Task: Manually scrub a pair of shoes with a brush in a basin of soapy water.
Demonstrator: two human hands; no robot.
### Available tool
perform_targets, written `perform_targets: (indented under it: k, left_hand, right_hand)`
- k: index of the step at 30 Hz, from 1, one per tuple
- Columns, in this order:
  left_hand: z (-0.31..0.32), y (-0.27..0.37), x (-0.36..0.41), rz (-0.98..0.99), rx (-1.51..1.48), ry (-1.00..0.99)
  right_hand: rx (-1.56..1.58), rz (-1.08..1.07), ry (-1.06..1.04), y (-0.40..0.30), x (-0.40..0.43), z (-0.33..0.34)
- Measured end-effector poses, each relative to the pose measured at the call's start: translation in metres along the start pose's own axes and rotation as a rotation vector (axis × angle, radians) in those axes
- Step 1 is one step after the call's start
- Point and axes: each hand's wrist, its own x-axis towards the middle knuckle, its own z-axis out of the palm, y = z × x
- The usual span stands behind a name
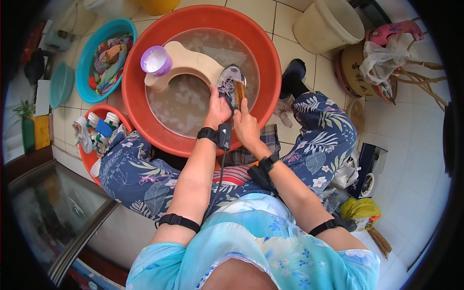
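Observation:
A large red plastic basin [203,145] holds cloudy water. Across it lies a curved beige plastic board [192,59] with a purple cup of white powder [156,61] on its left end. A grey laced sneaker [232,76] rests on the board's right end, toe away from me. My left hand [219,108] holds the sneaker from its left side, near the heel. In my right hand [246,123] is a wooden-backed brush [239,95], pressed along the shoe's right side; its bristles are mostly hidden.
A turquoise basin of wet cloths [108,69] stands at the left, above a smaller red basin [87,159] with several shoes. A green basin [61,85] is at the far left. An off-white bucket [326,27] and a plant pot [357,70] stand at the upper right.

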Motion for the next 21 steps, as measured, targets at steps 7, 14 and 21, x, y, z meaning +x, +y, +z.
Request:
perform_targets:
  k: [7,14,21]
  left_hand:
    - [-0.006,-0.005,0.009,0.003,-0.013,-0.007]
    - [0.017,-0.003,-0.010,-0.018,-0.014,0.073]
    - [-0.011,-0.008,0.009,-0.013,0.050,0.074]
  right_hand:
    - [-0.102,-0.043,0.147,-0.018,0.037,-0.024]
    - [-0.280,-0.188,0.037,-0.002,-0.011,-0.029]
    - [-0.398,-0.372,0.166,-0.018,0.040,-0.015]
